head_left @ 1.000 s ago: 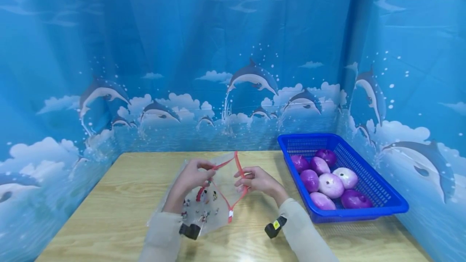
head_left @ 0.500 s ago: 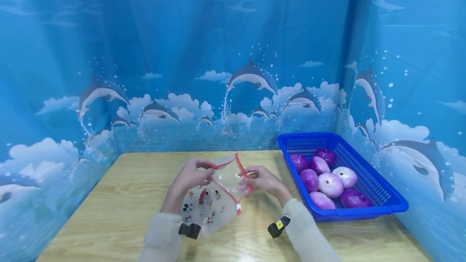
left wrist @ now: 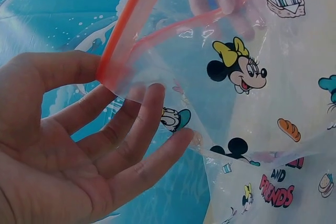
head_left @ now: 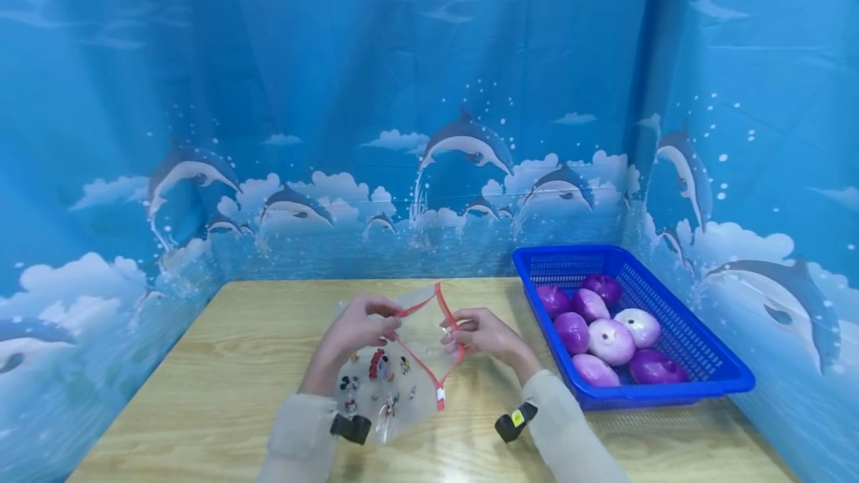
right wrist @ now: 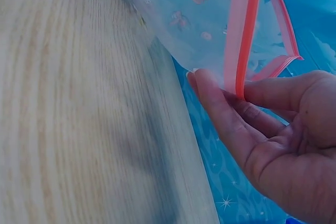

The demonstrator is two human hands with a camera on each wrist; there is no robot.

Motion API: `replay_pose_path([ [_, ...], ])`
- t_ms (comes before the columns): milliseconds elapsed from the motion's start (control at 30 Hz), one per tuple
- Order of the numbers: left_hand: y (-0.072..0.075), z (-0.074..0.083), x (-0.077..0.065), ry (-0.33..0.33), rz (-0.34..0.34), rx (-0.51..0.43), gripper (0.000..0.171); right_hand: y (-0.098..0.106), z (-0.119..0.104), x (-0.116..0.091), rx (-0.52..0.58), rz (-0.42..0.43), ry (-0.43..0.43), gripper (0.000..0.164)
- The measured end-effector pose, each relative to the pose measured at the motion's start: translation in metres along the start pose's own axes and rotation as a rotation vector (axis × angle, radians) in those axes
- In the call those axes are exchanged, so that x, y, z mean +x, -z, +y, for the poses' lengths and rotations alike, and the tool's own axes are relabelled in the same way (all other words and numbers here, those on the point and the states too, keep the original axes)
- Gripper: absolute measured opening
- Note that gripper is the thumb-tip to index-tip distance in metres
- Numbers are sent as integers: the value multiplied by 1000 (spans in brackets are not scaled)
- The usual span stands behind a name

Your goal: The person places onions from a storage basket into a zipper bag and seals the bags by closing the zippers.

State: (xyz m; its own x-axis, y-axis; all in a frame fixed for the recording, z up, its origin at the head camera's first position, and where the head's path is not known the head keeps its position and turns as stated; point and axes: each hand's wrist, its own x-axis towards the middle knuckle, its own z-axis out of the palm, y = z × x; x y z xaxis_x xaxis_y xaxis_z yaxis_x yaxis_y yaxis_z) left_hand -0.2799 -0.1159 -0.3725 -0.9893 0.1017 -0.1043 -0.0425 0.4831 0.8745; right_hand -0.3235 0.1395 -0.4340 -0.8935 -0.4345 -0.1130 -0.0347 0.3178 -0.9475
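Between my hands is a clear zip bag (head_left: 396,386) printed with cartoon characters, its red-edged mouth spread into a diamond. My left hand (head_left: 362,326) pinches one side of the mouth; in the left wrist view its thumb and fingers (left wrist: 152,103) take the edge beside the red strip (left wrist: 123,27). My right hand (head_left: 479,334) pinches the opposite side, and in the right wrist view the red strip (right wrist: 247,40) runs down between thumb and fingers. A white slider (head_left: 441,394) sits at the mouth's near corner. Only printed pictures show on the bag.
A blue plastic basket (head_left: 671,393) stands on the right of the wooden table (head_left: 228,364), holding several purple and whitish onions (head_left: 611,341). A blue curtain (head_left: 335,95) with dolphins hangs behind the table and along its sides. Black cameras (head_left: 350,428) sit on both wrists.
The bag's mouth has shifted slightly right with my right hand, and its slider corner lifted, then dipped again. Both hands keep their pinch on the edges.
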Motion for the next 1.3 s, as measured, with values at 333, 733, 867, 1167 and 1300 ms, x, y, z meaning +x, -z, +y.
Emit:
replay_pose_path([
  [333,-5,-6,4,6,-25,-63,28,-3,0,-5,-24,-6,38,31],
  [733,-11,-5,2,0,-17,-76,30,-2,1,-6,-4,-8,43,32],
  [867,-13,-3,2,-2,-15,-73,31,-2,0,-7,-11,5,38,32],
  [1167,-16,-5,6,3,0,-59,32,-4,-1,-7,2,-10,57,33],
  [1300,-16,-6,7,10,4,-45,33,-4,0,-6,-3,-7,54,32],
])
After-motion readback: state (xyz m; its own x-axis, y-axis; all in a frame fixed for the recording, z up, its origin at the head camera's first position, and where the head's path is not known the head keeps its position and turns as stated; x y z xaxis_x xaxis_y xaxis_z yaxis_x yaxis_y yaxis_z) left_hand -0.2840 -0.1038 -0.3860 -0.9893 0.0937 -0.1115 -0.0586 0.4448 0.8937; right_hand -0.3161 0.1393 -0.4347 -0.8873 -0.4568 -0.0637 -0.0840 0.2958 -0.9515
